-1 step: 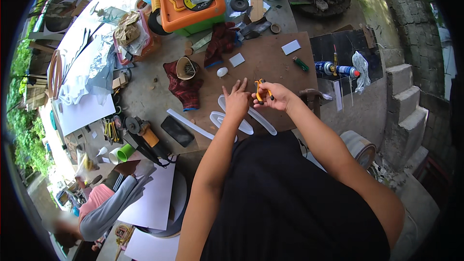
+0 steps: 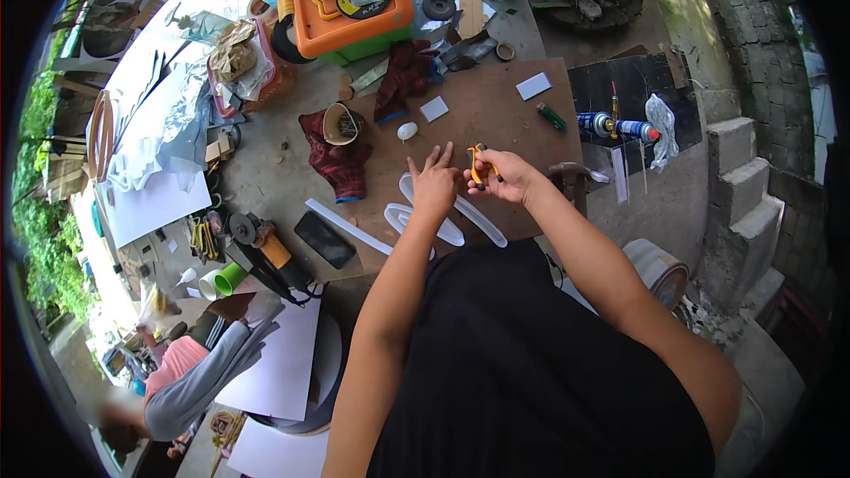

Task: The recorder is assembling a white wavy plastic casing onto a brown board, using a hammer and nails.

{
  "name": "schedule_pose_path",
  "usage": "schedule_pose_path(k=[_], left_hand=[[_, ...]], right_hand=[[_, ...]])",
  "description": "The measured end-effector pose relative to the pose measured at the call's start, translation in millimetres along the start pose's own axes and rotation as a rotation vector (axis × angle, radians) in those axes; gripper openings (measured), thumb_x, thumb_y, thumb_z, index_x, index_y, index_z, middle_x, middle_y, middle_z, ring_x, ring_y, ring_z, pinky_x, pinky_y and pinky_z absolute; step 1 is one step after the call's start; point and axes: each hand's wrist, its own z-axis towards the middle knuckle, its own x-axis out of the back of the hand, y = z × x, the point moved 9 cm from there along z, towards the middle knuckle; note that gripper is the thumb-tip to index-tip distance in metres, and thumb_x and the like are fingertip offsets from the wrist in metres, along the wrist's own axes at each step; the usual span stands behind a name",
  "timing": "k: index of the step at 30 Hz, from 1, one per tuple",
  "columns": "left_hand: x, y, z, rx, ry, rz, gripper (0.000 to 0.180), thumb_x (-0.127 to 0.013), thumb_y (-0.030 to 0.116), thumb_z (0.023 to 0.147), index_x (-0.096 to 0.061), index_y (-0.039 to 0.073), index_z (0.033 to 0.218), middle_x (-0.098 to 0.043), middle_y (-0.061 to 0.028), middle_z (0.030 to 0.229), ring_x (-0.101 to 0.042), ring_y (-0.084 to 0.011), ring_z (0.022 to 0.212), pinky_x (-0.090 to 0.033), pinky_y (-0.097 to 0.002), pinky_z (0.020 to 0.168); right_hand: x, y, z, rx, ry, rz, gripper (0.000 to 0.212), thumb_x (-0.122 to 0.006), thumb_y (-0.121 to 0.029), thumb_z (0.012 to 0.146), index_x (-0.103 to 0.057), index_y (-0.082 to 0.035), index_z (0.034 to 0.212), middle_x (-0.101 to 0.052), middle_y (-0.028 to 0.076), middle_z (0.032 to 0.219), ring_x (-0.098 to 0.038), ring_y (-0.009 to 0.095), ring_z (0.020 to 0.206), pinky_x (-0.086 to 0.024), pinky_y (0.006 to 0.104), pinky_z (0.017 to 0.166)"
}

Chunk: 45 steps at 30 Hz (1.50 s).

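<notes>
Pliers with orange-and-black handles [image 2: 475, 162], in the head view, sit in the right hand [image 2: 511, 175], its fingers curled round the handles above the tabletop [image 2: 496, 115]. The left hand [image 2: 435, 188] grips nothing visible; it lies palm down, fingers spread, beside the pliers. Whether it presses on the looped white strips [image 2: 484, 225] beneath is hard to tell. The pliers look small, light and rigid, likely best held low on the handles, clear of the pivot. The strips seem light, flexible and perhaps slick, so pinching the flat edges should suit.
</notes>
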Motion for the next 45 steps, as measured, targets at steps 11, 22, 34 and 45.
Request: schedule_pose_path(k=[11,22,34,45], left_hand=[[-1.4,-1.6,-4.4,-0.018,0.049,-0.003,0.018,-0.069,0.026,0.087,-0.081,0.023,0.101,-0.045,-0.0005,0.159,-0.041,-0.0251,0.146,-0.020,-0.0709,0.117],[3.0,4.6,-4.9,-0.027,0.223,-0.055,0.018,-0.070,0.025,0.086,-0.082,0.023,0.099,-0.052,-0.0039,0.153,-0.044,-0.0291,0.142,-0.025,-0.0646,0.117],[19.6,-8.2,12.8,0.146,0.324,-0.443,0.026,-0.077,0.016,0.084,-0.071,0.009,0.108,-0.067,-0.0108,0.111,-0.062,-0.0322,0.108,-0.047,-0.0453,0.094],[20.0,0.1,61.9,0.215,0.300,-0.243,0.021,-0.077,0.024,0.086,-0.070,0.006,0.095,-0.067,-0.0123,0.098,-0.066,-0.0340,0.095,-0.051,-0.0451,0.085]], right_hand=[[-2.9,24.3,-34.8,-0.013,-0.039,0.000,0.026,-0.053,-0.026,0.103,-0.060,-0.004,0.089,-0.069,0.020,0.101,-0.070,0.032,0.083,-0.062,0.0466,0.077],[1.9,8.1,-34.6,-0.019,-0.066,-0.034,0.031,-0.051,-0.023,0.104,-0.063,0.005,0.103,-0.069,0.028,0.117,-0.071,0.043,0.101,-0.059,0.0560,0.088],[50.2,14.0,-70.0,0.136,0.226,-0.475,0.032,-0.053,-0.026,0.104,-0.065,0.001,0.093,-0.071,0.014,0.092,-0.071,0.021,0.076,-0.060,0.0365,0.066],[87.6,39.1,-93.8,0.247,0.406,-0.579,0.032,-0.060,-0.025,0.100,-0.066,0.005,0.090,-0.070,0.010,0.080,-0.068,0.015,0.069,-0.056,0.0323,0.062]])
